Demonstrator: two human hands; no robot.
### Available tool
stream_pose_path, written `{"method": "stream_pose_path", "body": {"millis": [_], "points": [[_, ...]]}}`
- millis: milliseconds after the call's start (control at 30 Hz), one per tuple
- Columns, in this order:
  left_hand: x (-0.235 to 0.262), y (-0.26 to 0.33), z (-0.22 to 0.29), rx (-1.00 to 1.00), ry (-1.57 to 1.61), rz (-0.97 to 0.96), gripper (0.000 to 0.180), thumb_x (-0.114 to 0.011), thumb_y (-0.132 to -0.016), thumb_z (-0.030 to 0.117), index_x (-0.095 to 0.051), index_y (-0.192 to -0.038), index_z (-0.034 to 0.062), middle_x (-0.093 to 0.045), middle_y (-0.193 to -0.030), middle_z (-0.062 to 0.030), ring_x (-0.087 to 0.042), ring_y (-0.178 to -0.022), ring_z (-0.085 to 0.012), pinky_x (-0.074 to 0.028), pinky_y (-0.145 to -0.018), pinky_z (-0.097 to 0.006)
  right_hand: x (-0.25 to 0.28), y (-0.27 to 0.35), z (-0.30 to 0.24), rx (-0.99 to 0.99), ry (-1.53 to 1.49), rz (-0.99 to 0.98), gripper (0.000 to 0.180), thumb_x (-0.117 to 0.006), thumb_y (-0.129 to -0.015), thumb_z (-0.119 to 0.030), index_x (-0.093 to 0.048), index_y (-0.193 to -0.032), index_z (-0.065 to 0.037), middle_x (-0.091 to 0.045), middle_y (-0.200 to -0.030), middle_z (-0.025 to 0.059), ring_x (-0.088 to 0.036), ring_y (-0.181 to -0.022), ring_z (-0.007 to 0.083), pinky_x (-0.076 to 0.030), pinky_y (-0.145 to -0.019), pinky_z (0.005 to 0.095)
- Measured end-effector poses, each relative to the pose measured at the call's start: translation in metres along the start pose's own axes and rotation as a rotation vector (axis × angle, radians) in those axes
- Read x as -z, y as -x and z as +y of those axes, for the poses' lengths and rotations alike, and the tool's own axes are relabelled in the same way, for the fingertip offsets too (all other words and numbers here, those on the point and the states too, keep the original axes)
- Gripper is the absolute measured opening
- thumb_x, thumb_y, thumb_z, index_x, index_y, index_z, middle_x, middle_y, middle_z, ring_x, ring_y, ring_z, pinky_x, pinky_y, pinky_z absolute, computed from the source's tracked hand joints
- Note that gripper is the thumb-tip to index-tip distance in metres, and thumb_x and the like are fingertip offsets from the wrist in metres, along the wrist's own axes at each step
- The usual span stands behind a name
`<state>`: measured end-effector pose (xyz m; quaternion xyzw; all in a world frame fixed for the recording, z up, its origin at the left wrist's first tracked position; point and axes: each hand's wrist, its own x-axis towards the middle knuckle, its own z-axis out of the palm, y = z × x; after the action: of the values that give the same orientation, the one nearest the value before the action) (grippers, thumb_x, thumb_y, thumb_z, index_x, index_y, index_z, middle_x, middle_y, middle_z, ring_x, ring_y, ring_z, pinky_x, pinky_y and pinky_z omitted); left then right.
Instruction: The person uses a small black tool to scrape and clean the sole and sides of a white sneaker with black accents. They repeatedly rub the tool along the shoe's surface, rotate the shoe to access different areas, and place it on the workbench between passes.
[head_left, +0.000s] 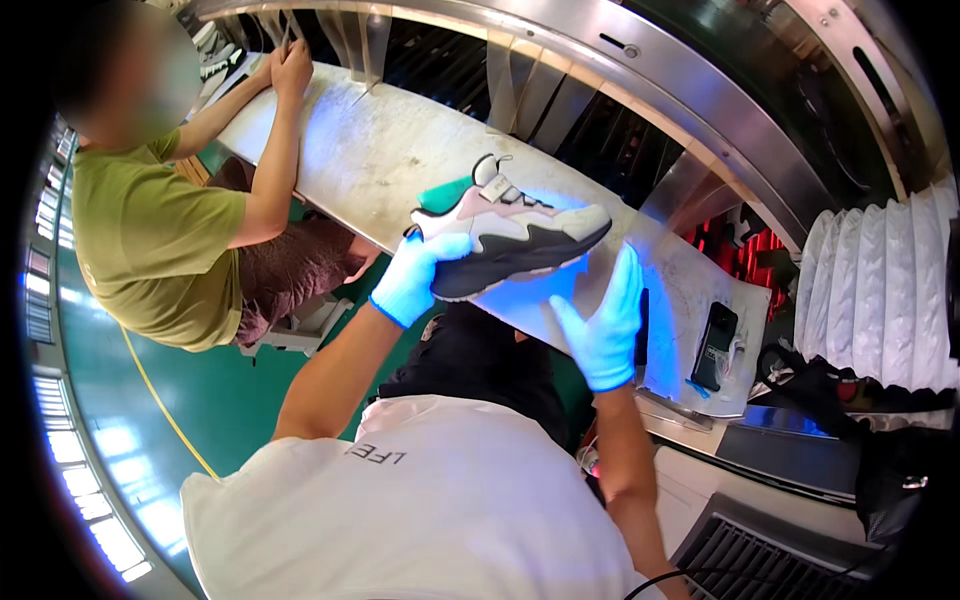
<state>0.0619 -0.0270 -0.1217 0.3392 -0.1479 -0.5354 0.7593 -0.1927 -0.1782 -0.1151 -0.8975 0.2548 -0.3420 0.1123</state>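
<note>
A white, pink and dark grey sneaker (520, 235) with a green insert at its opening is held above a scuffed white work surface (370, 150). My left hand (418, 275), in a pale glove, grips the sneaker at its heel and sole. My right hand (603, 325), also gloved, is open with fingers spread just below the shoe's toe, close to the sole but not gripping it. Blue light falls on the shoe and both gloves.
A person in an olive shirt (150, 240) sits at the left, hands on the far end of the surface. A dark phone (714, 345) lies at the surface's right end. A metal frame (640, 70) arches above. White bellows (875, 290) stand at right.
</note>
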Motion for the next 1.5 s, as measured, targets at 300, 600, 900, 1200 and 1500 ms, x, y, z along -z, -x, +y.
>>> {"method": "stream_pose_path", "body": {"millis": [300,600,900,1200,1500], "points": [[-0.019,0.005,0.01,-0.032,-0.095,-0.022,0.088,-0.079,-0.086,0.013,-0.042,-0.164,-0.0039,-0.062,-0.154,-0.0269,-0.07,-0.133,-0.0386,-0.06,-0.115,-0.049,-0.033,0.075,-0.012,-0.283,-0.267,0.083,0.109,-0.1,-0.081,-0.026,-0.04,-0.166,0.006,-0.057,-0.16,0.0312,-0.061,-0.142,0.0483,-0.051,-0.118,0.0526],[0.012,0.0,-0.001,0.024,-0.089,0.001,0.086,-0.082,-0.087,0.015,-0.044,-0.162,-0.0046,-0.065,-0.149,-0.0264,-0.073,-0.127,-0.0383,-0.065,-0.107,-0.049,-0.038,0.079,-0.008,-0.337,-0.395,0.11,0.11,-0.1,-0.082,-0.033,-0.041,-0.166,0.006,-0.052,-0.164,0.0327,-0.056,-0.147,0.049,-0.047,-0.122,0.0524],[-0.034,0.032,0.001,-0.118,-0.037,-0.017,0.079,-0.082,-0.087,0.002,-0.055,-0.161,0.0,-0.072,-0.145,-0.0181,-0.075,-0.124,-0.0291,-0.063,-0.107,-0.04,0.005,0.051,-0.054,0.081,-0.144,0.063,0.113,-0.101,-0.081,-0.044,-0.041,-0.167,-0.001,-0.037,-0.175,0.0318,-0.033,-0.16,0.0614,-0.04,-0.125,0.068],[-0.063,0.042,0.013,-0.12,-0.732,-0.328,0.109,-0.098,-0.077,0.023,-0.045,-0.17,0.0015,-0.052,-0.169,-0.0166,-0.046,-0.159,-0.0299,-0.033,-0.134,-0.046,0.003,0.008,-0.036,-0.112,-0.549,0.006,0.141,-0.109,-0.064,-0.039,-0.03,-0.174,0.001,-0.041,-0.175,0.0242,-0.039,-0.162,0.0454,-0.04,-0.13,0.0556],[-0.122,-0.011,-0.101,-0.797,-1.128,-0.503,0.108,-0.105,-0.07,0.032,-0.057,-0.161,0.0022,-0.056,-0.168,-0.0178,-0.051,-0.157,-0.0403,-0.042,-0.13,-0.051,0.071,0.039,-0.009,-0.73,-0.981,0.277,0.082,-0.091,-0.093,-0.019,-0.049,-0.161,0.0,-0.066,-0.147,0.0123,-0.067,-0.131,0.0259,-0.059,-0.112,0.0436]]}}
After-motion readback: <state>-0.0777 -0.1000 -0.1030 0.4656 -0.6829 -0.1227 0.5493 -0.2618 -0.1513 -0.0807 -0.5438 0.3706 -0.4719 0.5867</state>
